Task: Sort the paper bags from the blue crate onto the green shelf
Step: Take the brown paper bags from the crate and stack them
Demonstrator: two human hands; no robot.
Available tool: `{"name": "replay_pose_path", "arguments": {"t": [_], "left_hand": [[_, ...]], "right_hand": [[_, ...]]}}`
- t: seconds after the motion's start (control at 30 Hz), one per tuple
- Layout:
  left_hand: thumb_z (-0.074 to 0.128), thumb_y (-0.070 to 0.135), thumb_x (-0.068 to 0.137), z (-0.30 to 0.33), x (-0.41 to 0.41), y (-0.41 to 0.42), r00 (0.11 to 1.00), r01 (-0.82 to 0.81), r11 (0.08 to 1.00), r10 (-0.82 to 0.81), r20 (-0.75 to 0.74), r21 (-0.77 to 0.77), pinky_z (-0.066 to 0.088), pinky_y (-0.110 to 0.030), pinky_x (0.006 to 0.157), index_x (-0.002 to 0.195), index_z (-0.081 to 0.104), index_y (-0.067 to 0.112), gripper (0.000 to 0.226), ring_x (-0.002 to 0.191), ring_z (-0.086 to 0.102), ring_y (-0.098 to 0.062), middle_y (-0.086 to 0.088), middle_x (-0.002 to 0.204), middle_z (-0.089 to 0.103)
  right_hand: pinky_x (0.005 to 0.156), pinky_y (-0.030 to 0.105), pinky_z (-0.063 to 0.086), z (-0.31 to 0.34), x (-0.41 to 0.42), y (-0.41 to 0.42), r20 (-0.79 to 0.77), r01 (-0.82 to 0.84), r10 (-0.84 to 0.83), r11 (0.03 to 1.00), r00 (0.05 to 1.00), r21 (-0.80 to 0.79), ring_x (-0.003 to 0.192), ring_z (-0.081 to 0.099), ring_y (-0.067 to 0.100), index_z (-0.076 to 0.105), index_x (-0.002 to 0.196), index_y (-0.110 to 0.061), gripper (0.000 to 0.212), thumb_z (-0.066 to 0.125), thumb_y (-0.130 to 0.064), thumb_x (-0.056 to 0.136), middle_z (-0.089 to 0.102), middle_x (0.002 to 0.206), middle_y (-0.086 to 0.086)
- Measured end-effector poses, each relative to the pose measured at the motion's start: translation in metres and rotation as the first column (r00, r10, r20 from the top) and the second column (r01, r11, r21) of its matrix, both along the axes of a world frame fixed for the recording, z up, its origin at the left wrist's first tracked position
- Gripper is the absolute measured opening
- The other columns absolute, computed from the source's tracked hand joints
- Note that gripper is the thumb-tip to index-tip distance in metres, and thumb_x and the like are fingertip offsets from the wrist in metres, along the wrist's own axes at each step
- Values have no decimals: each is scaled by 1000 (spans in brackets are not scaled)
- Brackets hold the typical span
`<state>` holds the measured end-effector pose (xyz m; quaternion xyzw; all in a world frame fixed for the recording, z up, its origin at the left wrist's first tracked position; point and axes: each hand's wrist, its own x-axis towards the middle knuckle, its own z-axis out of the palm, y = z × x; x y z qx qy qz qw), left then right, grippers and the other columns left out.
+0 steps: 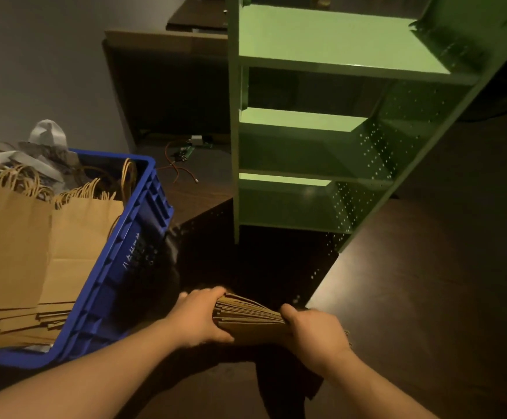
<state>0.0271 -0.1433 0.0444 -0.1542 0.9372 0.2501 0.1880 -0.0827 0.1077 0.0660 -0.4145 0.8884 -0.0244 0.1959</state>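
Item, lower centre of frame: a stack of flat paper bags [247,317], held edge-up between both hands, low in front of the green shelf [330,55]. Left hand [199,317] grips the stack's left end, fingers curled over its top edge; right hand [314,331] clamps the right end, thumb on top. The stack lies directly between the two hands and touches both. Risk, as a judgement: the top edges fan apart, so loose bags could slip out and spill onto the dark floor if either grip eases; the stack could also catch on a shelf lip on the way in. Item, left of frame: blue crate [119,267], tilted, holding more brown bags [13,243] with twisted handles, upright and flat; much sorting appears to remain. Item, upper right: the shelf's pale green tiers, bare where visible. Item, upper centre: red wires [175,164] on the floor beyond, near a dark cabinet [167,86].
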Motion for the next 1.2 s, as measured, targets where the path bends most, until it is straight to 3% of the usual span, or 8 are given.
{"name": "replay_pose_path", "arguments": {"t": [0.2, 0.33, 0.47, 0.57, 0.73, 0.87, 1.0, 1.2], "left_hand": [[68, 87, 66, 16, -25, 26, 939, -331, 920, 343, 24, -209, 36, -46, 114, 144, 45, 17, 107, 137, 45, -29, -6, 142, 52], [81, 69, 70, 7, -30, 60, 697, -711, 639, 698, 167, 294, 37, -48, 118, 158, 24, 6, 122, 150, 33, -36, -15, 162, 34], [54, 66, 95, -16, -30, 105, 698, -712, 473, 557, 450, 518, 44, -43, 113, 163, 21, 22, 88, 142, 45, -27, -2, 162, 39], [58, 49, 101, -29, -33, 125, 768, -639, 521, 472, 432, 565, 54, -42, 102, 146, 50, 27, 51, 116, 64, -15, 6, 131, 67], [62, 21, 101, -41, -46, 129, 779, -627, 596, 490, 392, 501, 59, -39, 95, 121, 62, 27, 21, 98, 70, -14, 4, 109, 72], [57, 17, 102, -49, -55, 134, 793, -608, 676, 506, 339, 415, 58, -43, 96, 126, 60, 23, 25, 104, 66, -19, 1, 115, 67], [55, 18, 102, -52, -60, 145, 766, -642, 665, 572, 292, 381, 58, -42, 94, 136, 57, 20, 34, 105, 64, -21, -1, 121, 63], [61, 33, 101, -49, -55, 150, 723, -687, 589, 609, 325, 426, 55, -41, 98, 153, 41, 21, 57, 116, 58, -23, -3, 142, 49]], "right_hand": [[71, 21, 55, 0, -20, 25, 348, 364, -344, 931, 872, 7, 89, 69, 8, 59, 108, -43, 26, 74, -39, 86, 68, 97, -14], [81, 30, 62, -6, -25, 48, 732, 646, -453, 763, 509, 23, 91, 74, 9, 66, 110, -36, 43, 88, -39, 73, 76, 100, -10], [66, 19, 57, -20, -16, 57, 850, 779, -460, 619, 256, 100, 87, 75, 6, 67, 116, -25, 42, 86, -30, 79, 79, 97, -11], [68, 22, 57, -38, -9, 60, 857, 841, -493, 521, 154, 149, 89, 76, 12, 67, 119, -20, 47, 87, -29, 78, 79, 99, -6], [65, 19, 53, -61, -9, 58, 800, 854, -563, 503, 206, 135, 94, 71, 11, 61, 123, -23, 59, 88, -40, 74, 73, 107, -7], [69, 20, 54, -69, -8, 57, 722, 873, -628, 483, 290, 69, 95, 64, 7, 48, 122, -27, 64, 87, -44, 74, 64, 109, -9], [94, 44, 56, -79, -8, 58, 533, 852, -746, 517, 400, 84, 113, 55, 20, 52, 117, -38, 72, 71, -77, 59, 52, 117, -5], [94, 47, 57, -67, -13, 55, 584, 883, -732, 466, 351, 54, 112, 59, 21, 59, 120, -30, 81, 56, -85, 61, 58, 120, -2]]}}
